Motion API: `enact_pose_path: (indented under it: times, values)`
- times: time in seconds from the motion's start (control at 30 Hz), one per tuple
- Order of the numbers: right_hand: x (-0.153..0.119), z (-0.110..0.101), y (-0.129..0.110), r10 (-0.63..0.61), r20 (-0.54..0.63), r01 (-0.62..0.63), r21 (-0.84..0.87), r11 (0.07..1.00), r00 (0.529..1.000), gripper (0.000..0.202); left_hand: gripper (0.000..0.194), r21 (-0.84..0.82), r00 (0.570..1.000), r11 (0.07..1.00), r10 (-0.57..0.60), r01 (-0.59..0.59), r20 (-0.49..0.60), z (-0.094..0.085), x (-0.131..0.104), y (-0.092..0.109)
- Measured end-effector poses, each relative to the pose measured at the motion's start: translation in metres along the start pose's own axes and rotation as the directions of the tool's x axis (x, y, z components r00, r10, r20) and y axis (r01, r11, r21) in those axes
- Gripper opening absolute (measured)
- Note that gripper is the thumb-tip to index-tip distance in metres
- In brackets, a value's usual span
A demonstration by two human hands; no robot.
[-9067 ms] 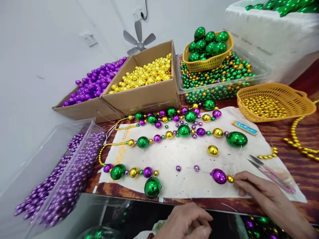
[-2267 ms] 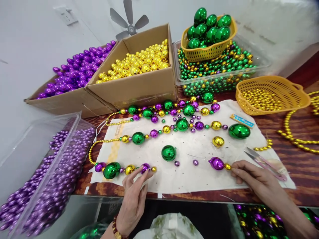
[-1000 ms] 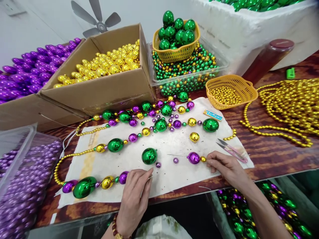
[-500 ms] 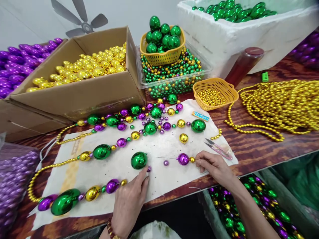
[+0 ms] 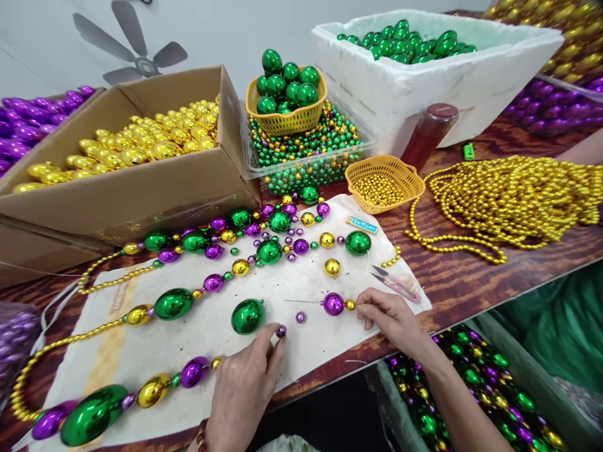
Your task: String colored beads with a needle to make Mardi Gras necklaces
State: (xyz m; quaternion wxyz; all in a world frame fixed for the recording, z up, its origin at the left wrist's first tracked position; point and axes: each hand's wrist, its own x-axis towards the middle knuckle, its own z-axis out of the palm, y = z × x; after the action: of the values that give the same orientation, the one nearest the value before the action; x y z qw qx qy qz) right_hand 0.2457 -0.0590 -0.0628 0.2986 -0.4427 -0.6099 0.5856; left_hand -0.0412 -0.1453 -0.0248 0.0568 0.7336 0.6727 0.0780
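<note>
My left hand (image 5: 245,383) pinches a small purple bead (image 5: 281,331) between thumb and fingertip, above the white cloth (image 5: 325,345). My right hand (image 5: 391,320) is closed at the tail of a thin needle (image 5: 301,301), beside a small gold bead (image 5: 349,305). A larger purple bead (image 5: 333,304) is on the needle, whose tip points left. Between the hands lies a loose small purple bead (image 5: 300,317). A big green bead (image 5: 247,316) rests beyond my left fingers. Part of a strung necklace, with a gold oval bead (image 5: 154,390), runs left from behind my left hand.
Scissors (image 5: 396,284) lie right of the cloth's middle. Behind stand a cardboard box (image 5: 188,188), a clear tub (image 5: 306,164), a foam box (image 5: 377,94), a small orange basket (image 5: 414,188) and a red-brown jar (image 5: 429,135). Gold bead strands (image 5: 513,201) are heaped at right, near another person's arm (image 5: 581,147).
My left fingertips have closed on the small purple bead they were touching and lifted it slightly. My right hand keeps its hold. The view has shifted, and another arm appears at right.
</note>
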Motion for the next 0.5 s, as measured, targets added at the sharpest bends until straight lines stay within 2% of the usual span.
enact_pose_path:
  times: [0.1,0.23,0.5]
  values:
    - [0.000,0.000,-0.002,0.004,-0.031,-0.004,0.020,1.000,1.000,0.019,0.020,0.006,0.999,0.999,0.036,-0.036,0.025,-0.009,0.025,0.018]
    - [0.000,-0.001,-0.001,0.011,-0.071,-0.007,0.053,0.999,0.997,0.020,0.016,0.065,0.991,0.997,0.030,-0.039,0.131,-0.011,0.056,0.036]
    - [-0.001,-0.003,0.001,0.032,-0.095,-0.020,0.127,0.992,0.995,0.020,0.019,0.170,0.976,0.985,-0.050,0.014,0.211,-0.001,0.078,0.048]
